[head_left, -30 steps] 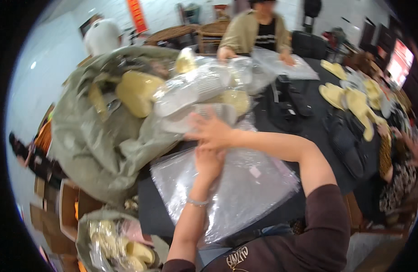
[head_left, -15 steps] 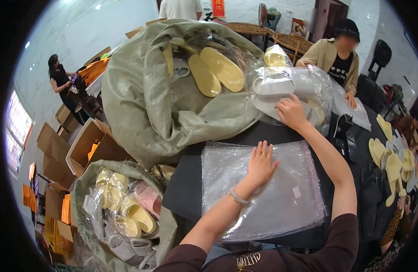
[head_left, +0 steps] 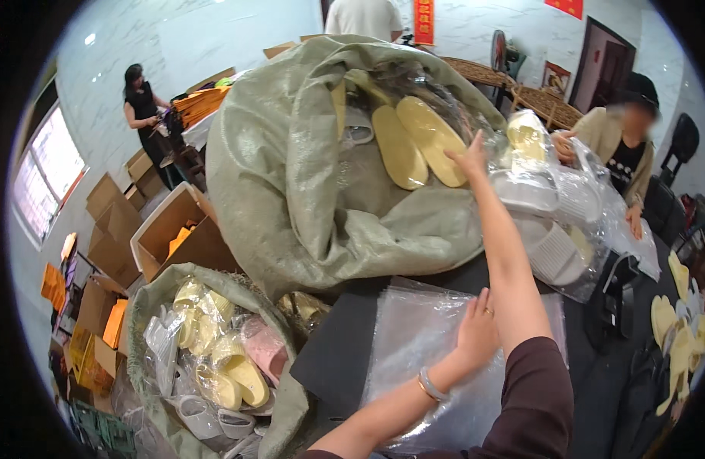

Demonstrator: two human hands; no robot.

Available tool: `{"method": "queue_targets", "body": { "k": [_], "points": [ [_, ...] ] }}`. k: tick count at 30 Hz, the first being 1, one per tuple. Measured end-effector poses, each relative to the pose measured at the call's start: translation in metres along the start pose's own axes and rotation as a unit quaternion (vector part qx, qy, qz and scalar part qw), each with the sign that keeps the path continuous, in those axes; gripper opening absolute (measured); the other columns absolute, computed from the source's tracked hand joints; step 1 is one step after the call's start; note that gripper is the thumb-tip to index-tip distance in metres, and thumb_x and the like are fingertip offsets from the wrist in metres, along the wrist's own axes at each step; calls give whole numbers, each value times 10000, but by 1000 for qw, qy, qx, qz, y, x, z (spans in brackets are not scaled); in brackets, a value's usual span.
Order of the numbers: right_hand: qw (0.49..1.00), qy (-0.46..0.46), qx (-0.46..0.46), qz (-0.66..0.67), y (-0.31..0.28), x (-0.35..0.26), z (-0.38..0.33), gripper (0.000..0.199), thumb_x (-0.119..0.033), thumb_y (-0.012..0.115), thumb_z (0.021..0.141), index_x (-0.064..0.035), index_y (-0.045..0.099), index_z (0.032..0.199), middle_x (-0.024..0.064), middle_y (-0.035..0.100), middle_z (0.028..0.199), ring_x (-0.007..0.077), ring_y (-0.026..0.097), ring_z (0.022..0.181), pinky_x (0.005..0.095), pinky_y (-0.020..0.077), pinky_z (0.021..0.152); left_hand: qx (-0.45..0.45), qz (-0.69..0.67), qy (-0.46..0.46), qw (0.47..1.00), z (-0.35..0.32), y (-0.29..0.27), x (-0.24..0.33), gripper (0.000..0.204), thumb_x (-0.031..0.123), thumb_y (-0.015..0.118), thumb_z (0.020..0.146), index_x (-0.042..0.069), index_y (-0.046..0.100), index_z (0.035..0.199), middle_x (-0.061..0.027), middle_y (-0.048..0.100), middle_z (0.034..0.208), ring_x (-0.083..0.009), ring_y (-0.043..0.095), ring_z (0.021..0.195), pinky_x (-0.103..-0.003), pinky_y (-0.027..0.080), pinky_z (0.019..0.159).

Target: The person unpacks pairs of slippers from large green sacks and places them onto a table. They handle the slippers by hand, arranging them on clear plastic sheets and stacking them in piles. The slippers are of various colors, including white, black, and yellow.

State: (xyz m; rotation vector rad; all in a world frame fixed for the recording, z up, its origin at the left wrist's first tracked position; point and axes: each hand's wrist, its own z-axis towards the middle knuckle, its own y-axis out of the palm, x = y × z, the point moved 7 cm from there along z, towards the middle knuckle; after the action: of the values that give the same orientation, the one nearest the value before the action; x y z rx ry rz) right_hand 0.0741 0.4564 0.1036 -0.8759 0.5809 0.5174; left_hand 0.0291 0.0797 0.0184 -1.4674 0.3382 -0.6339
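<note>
My left hand (head_left: 476, 335), with a bracelet at the wrist, lies flat with fingers apart on a stack of clear plastic bags (head_left: 421, 359) on the dark table (head_left: 337, 356). My right hand (head_left: 470, 157) stretches far forward into the mouth of a big grey-green woven sack (head_left: 291, 183). Its fingers are spread and touch the clear wrap beside a pair of pale yellow slippers (head_left: 414, 145) inside the sack. I cannot see anything gripped in it.
A second sack (head_left: 215, 359) of bagged yellow, pink and white slippers stands at lower left. White slippers in clear bags (head_left: 551, 222) lie right of my arm. A seated person (head_left: 624, 145) works across the table. Cardboard boxes (head_left: 169, 229) and another person (head_left: 144, 115) are at left.
The view has swung left and closer to the big sack. My right hand has reached further forward, from the bagged white slippers into the sack's mouth. My left hand stays on the plastic bags.
</note>
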Motion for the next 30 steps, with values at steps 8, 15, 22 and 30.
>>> {"method": "queue_targets", "body": {
  "k": [8, 15, 22, 30],
  "points": [
    [999, -16, -34, 37, 17, -29, 20, 1127, -302, 871, 538, -52, 212, 1418, 224, 330, 1420, 355, 352, 1298, 386, 317, 1071, 45, -124, -5, 991, -2, 5, 0, 600, 362, 405, 904, 20, 349, 1393, -168, 332, 1450, -314, 237, 1374, -436, 181, 1116],
    [973, -167, -24, -158, -12, -124, -31, 801, -258, 792, 624, -67, 428, 1312, 123, 576, 1185, 300, 575, 1071, 385, 454, 908, 9, -31, -2, 999, 3, -3, 4, 656, 427, 416, 916, 20, 293, 1416, -171, 263, 1480, -299, 201, 1389, -424, 160, 1123],
    [892, -351, 101, -268, -115, -177, -36, 703, -122, 711, 672, -112, 440, 1320, 52, 593, 978, 227, 595, 862, 357, 486, 733, 69, -87, -2, 994, 5, 6, 0, 642, 442, 378, 941, 19, 285, 1415, -198, 243, 1480, -316, 193, 1389, -436, 160, 1122],
    [734, -553, 172, -354, -252, -163, -39, 653, 22, 534, 773, -220, 406, 1367, 34, 573, 1003, 204, 567, 753, 322, 463, 658, 95, -67, -6, 993, 2, 7, -3, 647, 456, 394, 932, 24, 311, 1406, -191, 279, 1466, -321, 222, 1377, -444, 176, 1116]
  ]
}}
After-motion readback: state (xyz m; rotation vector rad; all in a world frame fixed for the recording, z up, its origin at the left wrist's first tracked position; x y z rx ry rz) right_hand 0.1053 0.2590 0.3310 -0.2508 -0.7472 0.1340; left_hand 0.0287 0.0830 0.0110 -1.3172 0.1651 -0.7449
